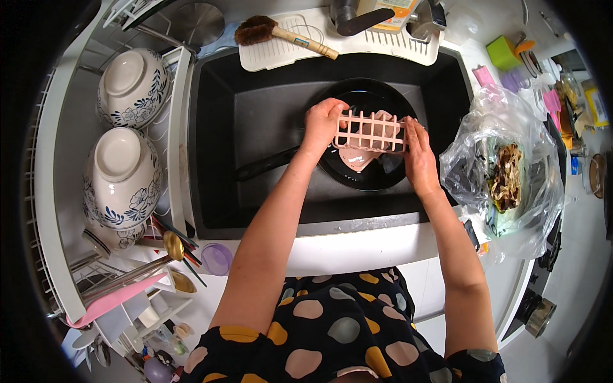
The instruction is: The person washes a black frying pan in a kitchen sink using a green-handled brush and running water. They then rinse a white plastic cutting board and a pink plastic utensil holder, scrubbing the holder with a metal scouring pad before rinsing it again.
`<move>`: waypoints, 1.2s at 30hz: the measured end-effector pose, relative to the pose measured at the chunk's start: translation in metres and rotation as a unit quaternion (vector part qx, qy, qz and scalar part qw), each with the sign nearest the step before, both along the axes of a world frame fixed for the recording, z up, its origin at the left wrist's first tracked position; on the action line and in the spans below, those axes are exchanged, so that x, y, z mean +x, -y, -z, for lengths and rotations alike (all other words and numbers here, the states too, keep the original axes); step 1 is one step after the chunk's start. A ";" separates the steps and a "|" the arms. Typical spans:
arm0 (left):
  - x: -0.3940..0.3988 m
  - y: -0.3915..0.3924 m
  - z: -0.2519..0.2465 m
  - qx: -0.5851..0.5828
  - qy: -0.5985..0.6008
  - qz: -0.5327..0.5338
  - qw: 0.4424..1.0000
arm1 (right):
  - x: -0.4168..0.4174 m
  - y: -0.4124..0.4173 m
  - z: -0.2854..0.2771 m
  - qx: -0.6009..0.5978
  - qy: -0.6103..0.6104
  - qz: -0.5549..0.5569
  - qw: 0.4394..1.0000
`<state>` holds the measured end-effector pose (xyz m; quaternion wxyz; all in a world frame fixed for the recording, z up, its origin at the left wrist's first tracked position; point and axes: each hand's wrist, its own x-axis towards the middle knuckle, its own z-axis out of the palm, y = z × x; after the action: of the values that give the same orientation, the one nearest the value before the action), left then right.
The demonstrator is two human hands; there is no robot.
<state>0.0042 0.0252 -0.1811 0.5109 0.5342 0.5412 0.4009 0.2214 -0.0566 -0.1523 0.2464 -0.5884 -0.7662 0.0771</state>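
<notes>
Both my hands hold a pink plastic slotted rack (371,134) by its two ends, above a black frying pan (364,179) in the dark sink. My left hand (325,125) grips the left end, its thumb at the upper corner. At the right end, my right hand (417,153) has its fingers along the side. Below the rack, pink pieces (357,159) with a wet shine show in the pan; their exact kind is partly hidden by the rack. The pan's black handle (268,165) points left and passes toward my left forearm.
The dark sink (268,206) surrounds the pan. Behind it, a wooden-handled brush (306,43) lies on a white drain tray (268,57) near the faucet (357,21). Patterned bowls (122,177) stand upside down at left. A clear plastic bag (536,191) with food scraps sits at right.
</notes>
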 end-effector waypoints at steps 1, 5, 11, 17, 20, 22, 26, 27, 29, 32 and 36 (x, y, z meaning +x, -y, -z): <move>-0.001 0.001 0.000 0.008 0.005 0.001 1.000 | -0.001 -0.001 0.000 0.007 0.006 -0.005 1.000; -0.012 0.005 0.006 0.023 0.040 0.042 0.998 | -0.004 -0.001 0.003 0.008 -0.020 0.003 1.000; -0.021 0.011 -0.004 -0.030 0.127 0.118 0.984 | -0.002 -0.003 0.005 0.021 -0.051 0.002 0.998; -0.027 0.026 -0.008 -0.003 0.108 0.106 0.988 | -0.010 -0.005 0.000 -0.005 -0.201 0.105 0.974; -0.022 0.030 -0.011 -0.006 0.135 0.102 0.986 | 0.000 -0.008 0.012 -0.008 -0.216 0.121 0.969; -0.022 0.031 -0.001 0.039 0.121 0.067 0.990 | -0.003 -0.008 0.013 -0.027 -0.239 0.128 0.962; -0.024 0.034 0.002 0.122 0.072 0.037 0.989 | -0.006 -0.010 0.012 -0.047 -0.295 0.109 0.948; -0.022 0.035 -0.005 0.132 0.037 0.037 0.990 | -0.004 -0.011 0.013 -0.062 -0.327 0.114 0.936; -0.016 0.038 -0.020 0.153 -0.033 0.034 0.987 | 0.002 -0.014 0.018 -0.092 -0.391 0.121 0.908; -0.011 0.045 -0.033 0.154 -0.055 0.025 0.986 | 0.004 -0.023 0.017 -0.126 -0.456 0.099 0.876; -0.007 0.051 -0.037 0.197 -0.097 -0.041 0.975 | 0.005 -0.032 0.018 -0.175 -0.575 0.038 0.798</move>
<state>-0.0027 -0.0261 -0.1444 0.3235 0.6385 0.5198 0.4663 0.2261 -0.0250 -0.1708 0.5372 -0.4975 -0.4336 0.5252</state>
